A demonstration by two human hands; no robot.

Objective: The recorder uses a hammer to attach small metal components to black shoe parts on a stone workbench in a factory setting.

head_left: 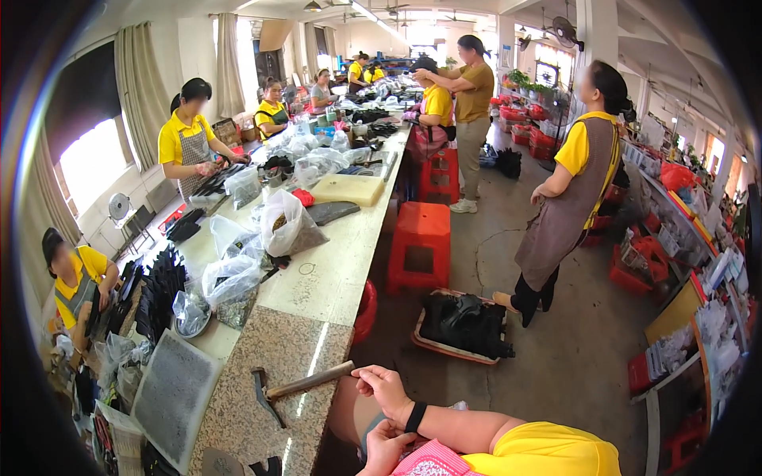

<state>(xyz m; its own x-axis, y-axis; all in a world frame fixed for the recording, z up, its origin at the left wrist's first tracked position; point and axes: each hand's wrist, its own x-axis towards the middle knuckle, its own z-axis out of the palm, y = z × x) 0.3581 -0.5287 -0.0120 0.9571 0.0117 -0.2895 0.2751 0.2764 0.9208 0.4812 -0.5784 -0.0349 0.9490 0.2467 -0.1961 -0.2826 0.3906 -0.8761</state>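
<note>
Long bench [270, 341], speckled at near end, runs away past people in yellow tops [181, 147]. Hammer [298, 385] lies on that end, metal head left, wooden handle pointing right. Right hand [387, 394] just beside handle tip, fingers curled; cannot tell whether they touch it. Left hand [384, 447] at right wrist, next to black wristband [415, 416]; cannot tell whether fingers pinch it. Grey slab [173, 397] left of hammer. Clear plastic bags [290, 226] farther up bench.
</note>
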